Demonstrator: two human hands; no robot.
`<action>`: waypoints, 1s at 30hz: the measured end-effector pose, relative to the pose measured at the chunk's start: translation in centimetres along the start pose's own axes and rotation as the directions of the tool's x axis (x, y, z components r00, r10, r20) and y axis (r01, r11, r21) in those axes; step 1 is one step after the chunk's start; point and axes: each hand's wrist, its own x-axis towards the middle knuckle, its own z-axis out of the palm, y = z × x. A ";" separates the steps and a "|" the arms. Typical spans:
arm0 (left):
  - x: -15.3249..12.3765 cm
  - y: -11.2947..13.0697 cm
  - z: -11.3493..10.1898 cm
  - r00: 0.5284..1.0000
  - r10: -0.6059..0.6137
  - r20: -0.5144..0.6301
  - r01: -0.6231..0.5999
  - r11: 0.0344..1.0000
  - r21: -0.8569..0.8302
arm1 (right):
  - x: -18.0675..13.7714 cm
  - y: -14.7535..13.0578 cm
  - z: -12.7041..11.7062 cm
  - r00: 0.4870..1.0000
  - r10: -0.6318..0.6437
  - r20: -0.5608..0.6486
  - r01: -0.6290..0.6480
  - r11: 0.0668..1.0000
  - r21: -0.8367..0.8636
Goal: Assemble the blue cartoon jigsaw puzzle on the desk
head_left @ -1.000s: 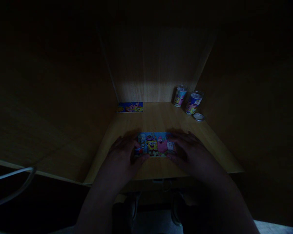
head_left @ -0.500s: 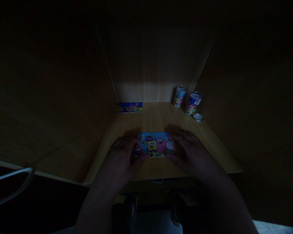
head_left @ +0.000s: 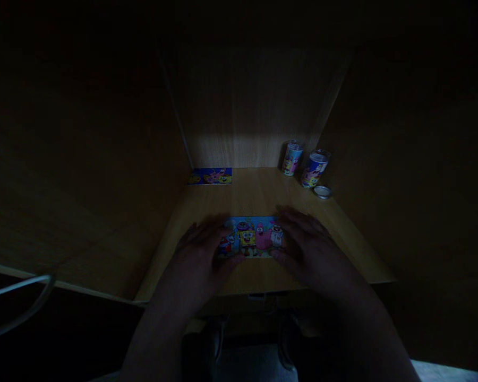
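A colourful cartoon picture puzzle (head_left: 252, 236) lies flat near the front of a wooden desk (head_left: 258, 196). My left hand (head_left: 201, 253) rests on its left end, fingers spread and lying over the edge. My right hand (head_left: 308, 245) covers its right end in the same way, fingers stretched out flat. Neither hand lifts anything. The scene is very dim.
A second cartoon picture (head_left: 211, 175) lies at the back left against the wall. Two printed cans (head_left: 292, 157) (head_left: 314, 168) stand at the back right, with a round lid (head_left: 322, 192) lying beside them. Wooden side panels close the desk in. A pale cable (head_left: 19, 297) hangs at lower left.
Both hands have shifted slightly on the puzzle's ends; the puzzle stays in about the same place.
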 end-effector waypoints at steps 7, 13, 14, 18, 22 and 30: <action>-0.1 -0.1 0.1 0.999 0.038 0.017 -0.038 0.999 0.012 | -0.1 0.2 0.1 1.000 -0.028 0.006 0.028 0.999 -0.015; -0.1 0.1 0.1 1.000 0.024 -0.019 -0.024 1.000 0.007 | 0.0 0.1 0.1 1.000 -0.013 -0.019 0.013 1.000 0.010; -0.1 0.1 0.1 1.000 0.025 -0.017 -0.025 1.000 0.010 | 0.0 0.1 0.1 1.000 -0.015 -0.018 0.015 1.000 0.009; -0.1 0.1 0.1 0.999 0.038 -0.011 -0.038 0.999 0.024 | 0.0 0.0 0.0 1.000 -0.020 -0.006 0.020 1.000 -0.006; -0.1 0.0 0.1 0.999 0.043 -0.001 -0.043 0.999 0.029 | -0.1 0.0 0.0 1.000 -0.020 -0.005 0.020 1.000 -0.003; 0.0 0.1 0.1 0.999 0.037 -0.027 -0.037 0.999 0.017 | 0.0 0.2 0.2 0.999 -0.020 -0.030 0.020 1.000 0.023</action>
